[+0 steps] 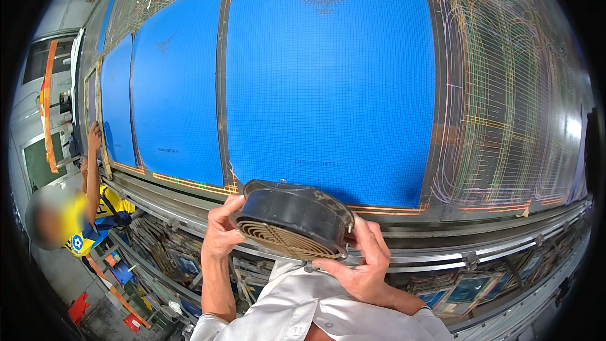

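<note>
Obs., standing nearby: both hands part-closed, each w/ hold of the fan [290, 211]. L hand [221, 227] grips its L side btwn thumb & fingers; R hand [367, 262] has the R side, thumb by grille edge, fingers round housing. Fan = blk, round, tilted, tan grille twd wearer's white shirt [297, 316]. Posn: at near edge of surface [492, 132], overlapping bottom of lg blue panel [331, 88]; can't tell if touching.

Panel: fine grid, dk winged mark nr top. To L, 2nd panel [177, 88], then narrower 3rd [118, 101], dk gaps btwn. R part of surface: many curved coloured lines. Metal rail [435, 266] along near side; stacked frames [464, 290] below. Far L: co-worker [79, 218], yellow/blue top, hand at pale-edged frame [106, 161].
</note>
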Tool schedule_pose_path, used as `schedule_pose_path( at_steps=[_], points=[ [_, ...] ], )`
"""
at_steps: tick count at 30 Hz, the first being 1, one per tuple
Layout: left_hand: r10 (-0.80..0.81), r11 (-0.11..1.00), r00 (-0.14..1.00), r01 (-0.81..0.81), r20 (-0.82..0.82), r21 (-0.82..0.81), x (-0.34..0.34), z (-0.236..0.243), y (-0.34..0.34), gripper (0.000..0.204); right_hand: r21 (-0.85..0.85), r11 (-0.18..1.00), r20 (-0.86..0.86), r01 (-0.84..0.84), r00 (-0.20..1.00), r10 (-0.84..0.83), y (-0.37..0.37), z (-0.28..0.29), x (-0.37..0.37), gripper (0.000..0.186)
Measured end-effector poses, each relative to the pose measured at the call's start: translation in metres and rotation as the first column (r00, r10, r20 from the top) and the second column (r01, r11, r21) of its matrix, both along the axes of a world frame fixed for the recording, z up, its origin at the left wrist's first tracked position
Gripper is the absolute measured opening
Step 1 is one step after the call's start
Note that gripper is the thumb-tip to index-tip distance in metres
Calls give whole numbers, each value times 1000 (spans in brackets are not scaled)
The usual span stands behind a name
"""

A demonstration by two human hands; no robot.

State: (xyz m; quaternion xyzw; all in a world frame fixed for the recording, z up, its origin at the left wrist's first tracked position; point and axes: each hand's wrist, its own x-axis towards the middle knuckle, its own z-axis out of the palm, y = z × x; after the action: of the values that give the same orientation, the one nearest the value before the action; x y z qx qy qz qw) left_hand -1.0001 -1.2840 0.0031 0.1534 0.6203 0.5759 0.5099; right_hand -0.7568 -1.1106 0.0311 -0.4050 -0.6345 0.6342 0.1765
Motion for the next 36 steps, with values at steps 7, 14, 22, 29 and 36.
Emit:
schedule_pose_path(
  at_steps=[7,14,22,29,36],
  points=[
    [140,988,987,-144,-76,-59,2,30,-9,72,-8,1000,-49,-10,999,10,-13,17,-10,84],
    [203,979,943,-197,-265,46,-1,82,-32,73,-97,995,-191,-13,982,-5,-30,40,-8,83],
    [54,996,896,-80,-442,-40,-27,132,-27,71,-262,965,-331,-24,941,-67,-45,51,-27,84],
    [-10,1000,960,14,-280,12,-20,84,21,63,-453,889,-246,70,948,-200,-10,29,-31,80],
    [-100,995,969,99,-228,-16,-9,57,59,56,-366,921,-289,135,924,-251,12,-7,-15,72]
  ],
)
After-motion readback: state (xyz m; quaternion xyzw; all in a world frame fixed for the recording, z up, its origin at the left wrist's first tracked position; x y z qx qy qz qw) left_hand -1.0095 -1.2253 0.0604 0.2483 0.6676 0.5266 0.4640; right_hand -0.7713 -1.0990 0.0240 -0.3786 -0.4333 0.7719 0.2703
